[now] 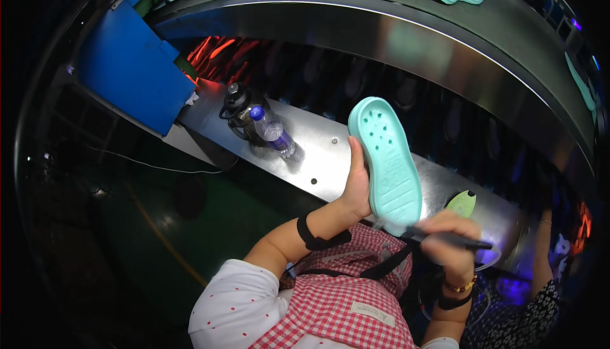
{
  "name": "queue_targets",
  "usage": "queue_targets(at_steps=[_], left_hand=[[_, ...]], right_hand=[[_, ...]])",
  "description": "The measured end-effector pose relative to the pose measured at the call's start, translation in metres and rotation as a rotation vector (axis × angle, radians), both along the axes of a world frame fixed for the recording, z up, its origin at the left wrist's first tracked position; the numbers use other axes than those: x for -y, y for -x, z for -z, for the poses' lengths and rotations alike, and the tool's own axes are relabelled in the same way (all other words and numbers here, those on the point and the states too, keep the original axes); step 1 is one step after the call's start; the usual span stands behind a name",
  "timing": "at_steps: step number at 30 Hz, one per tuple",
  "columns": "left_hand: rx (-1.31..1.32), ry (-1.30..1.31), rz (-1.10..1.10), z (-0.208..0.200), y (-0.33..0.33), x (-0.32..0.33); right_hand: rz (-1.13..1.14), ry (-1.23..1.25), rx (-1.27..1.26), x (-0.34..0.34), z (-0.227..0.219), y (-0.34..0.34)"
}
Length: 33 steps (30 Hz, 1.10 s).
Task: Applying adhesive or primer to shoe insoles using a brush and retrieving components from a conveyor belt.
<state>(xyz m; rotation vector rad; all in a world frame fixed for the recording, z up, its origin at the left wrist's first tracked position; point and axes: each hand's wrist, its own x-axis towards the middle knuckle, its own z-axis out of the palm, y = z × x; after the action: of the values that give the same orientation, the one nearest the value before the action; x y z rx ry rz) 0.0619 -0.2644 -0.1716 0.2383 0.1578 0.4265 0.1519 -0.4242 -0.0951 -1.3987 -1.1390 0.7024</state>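
checked apron [337, 298] sitting nearest your chest. your left hand [357, 187] gripping mint shoe sole [387, 161], holding it upright above steel worktop [318, 152]. your right hand [448, 238] clamping dark pen-like tool [445, 239] at sole's lower end. bottles [260, 123] standing behind.

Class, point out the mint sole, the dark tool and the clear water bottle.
mint sole [386, 158], head view, middle of its underside
dark tool [454, 240], head view, on its shaft
water bottle [274, 132], head view, on its body
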Motion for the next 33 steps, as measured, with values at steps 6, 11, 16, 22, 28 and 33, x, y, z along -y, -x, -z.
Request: queue_targets(at_steps=[6,11,16,22,28,33], left_hand=[[0.053,-0.034,-0.021,-0.006,0.003,-0.006],[0.008,-0.098,-0.033,-0.012,0.005,-0.004],[0.074,-0.091,-0.025,-0.008,0.005,-0.012],[0.021,-0.131,-0.07,-0.007,0.001,-0.01],[0.092,-0.137,-0.053,-0.028,-0.007,-0.008],[0.03,-0.216,-0.11,-0.039,-0.002,0.011]], right_hand=[[-0.127,0.009,0.147,-0.003,-0.002,0.003],[0.213,0.05,-0.098,0.001,0.007,-0.007],[-0.124,-0.007,0.049,0.007,0.008,-0.001],[0.061,0.028,-0.12,0.009,0.017,-0.005],[0.109,-0.061,-0.451,0.012,0.04,-0.014],[0.074,-0.186,-0.987,0.003,0.043,-0.003]])
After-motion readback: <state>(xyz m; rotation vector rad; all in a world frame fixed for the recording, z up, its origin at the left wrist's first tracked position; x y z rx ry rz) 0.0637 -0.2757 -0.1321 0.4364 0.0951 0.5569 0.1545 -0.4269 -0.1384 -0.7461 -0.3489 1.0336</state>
